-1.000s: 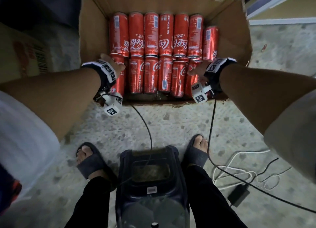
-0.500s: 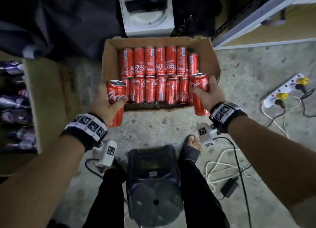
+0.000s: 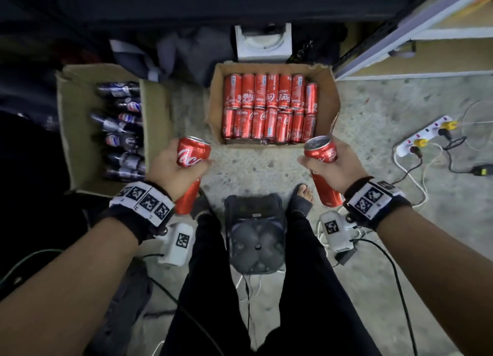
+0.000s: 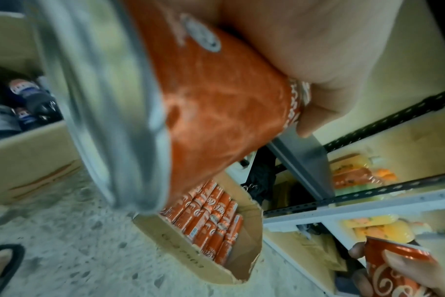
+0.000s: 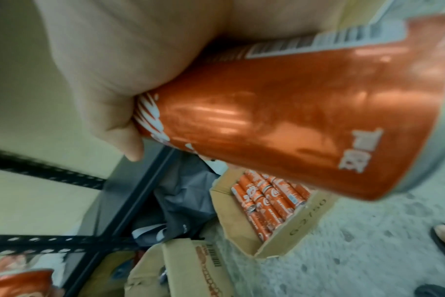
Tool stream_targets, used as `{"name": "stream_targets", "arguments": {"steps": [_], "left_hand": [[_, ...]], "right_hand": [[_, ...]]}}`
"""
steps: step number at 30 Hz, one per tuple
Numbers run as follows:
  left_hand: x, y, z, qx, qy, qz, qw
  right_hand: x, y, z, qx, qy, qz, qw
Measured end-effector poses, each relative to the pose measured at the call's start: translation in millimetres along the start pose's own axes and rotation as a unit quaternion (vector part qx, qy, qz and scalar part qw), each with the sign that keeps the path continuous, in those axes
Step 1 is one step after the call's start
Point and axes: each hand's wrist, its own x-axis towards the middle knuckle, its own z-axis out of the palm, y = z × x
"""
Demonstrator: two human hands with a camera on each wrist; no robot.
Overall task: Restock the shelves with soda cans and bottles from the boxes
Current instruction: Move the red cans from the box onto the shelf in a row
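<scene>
Your left hand (image 3: 170,169) wraps one red can (image 3: 192,152) and hides its middle; your right hand (image 3: 329,169) wraps a second red can (image 3: 320,148) likewise. Both wrist views blur the labels. Both slim red cans, silver-rimmed, sit just nearer you than the open cardboard box (image 3: 326,94), which holds two rows of matching cans.

Dim, vignetted; blurred wrist views
</scene>
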Motion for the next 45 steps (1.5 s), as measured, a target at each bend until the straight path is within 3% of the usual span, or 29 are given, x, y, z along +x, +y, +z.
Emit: {"name": "stream_targets", "arguments": {"steps": [2,12,17,24,33,40,45], "left_hand": [[-27,16,-27,-0.023,0.009,0.001,1.000],[-138,121,-154,-0.130,0.056,0.142,0.980],[-165,163,-211,-0.178,0.045,0.224,0.957],[-183,190,-274,-0.183,0.027,0.302,0.935],[-173,215,-278,-0.209,0.046,0.324,0.921],[-163,286,-253,-0.190,0.058,0.350,0.916],[-163,334,-223,-0.194,0.096,0.366,0.905]], "right_hand": [[-25,-32,-4,0.005,0.002,-0.018,1.000],[-133,-195,-32,-0.015,0.025,-0.158,0.987],[-176,-265,-34,-0.045,0.062,-0.274,0.959],[-205,-328,-11,-0.022,0.110,-0.357,0.927],[-200,-356,-1,-0.021,0.116,-0.374,0.920],[-172,-392,-61,0.030,0.093,-0.417,0.904],[-138,-425,-124,0.029,0.033,-0.452,0.891]]}}
